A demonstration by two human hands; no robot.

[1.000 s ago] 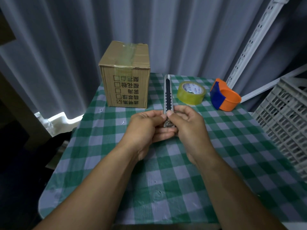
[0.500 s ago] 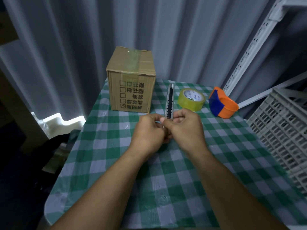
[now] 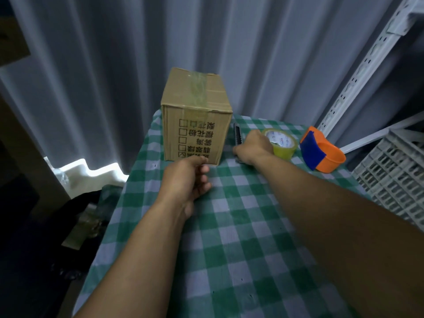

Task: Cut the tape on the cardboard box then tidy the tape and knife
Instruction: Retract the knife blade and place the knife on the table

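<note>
A brown cardboard box [image 3: 197,115] with clear tape [image 3: 197,90] over its top seam stands at the table's far left. My right hand [image 3: 252,146] is shut on the utility knife [image 3: 237,134], holding it low over the table between the box and a yellowish tape roll [image 3: 283,144]. My left hand [image 3: 188,180] hovers in front of the box with loosely curled fingers and nothing in it.
An orange and blue tape dispenser [image 3: 321,150] lies right of the roll. The table wears a green checked cloth [image 3: 241,237]. A white plastic crate [image 3: 394,173] and a metal shelf upright [image 3: 367,60] stand at the right; a curtain hangs behind.
My hands have parted. The right hand carried the knife forward and right, down beside the tape roll; the left hand let go and moved toward the box's front.
</note>
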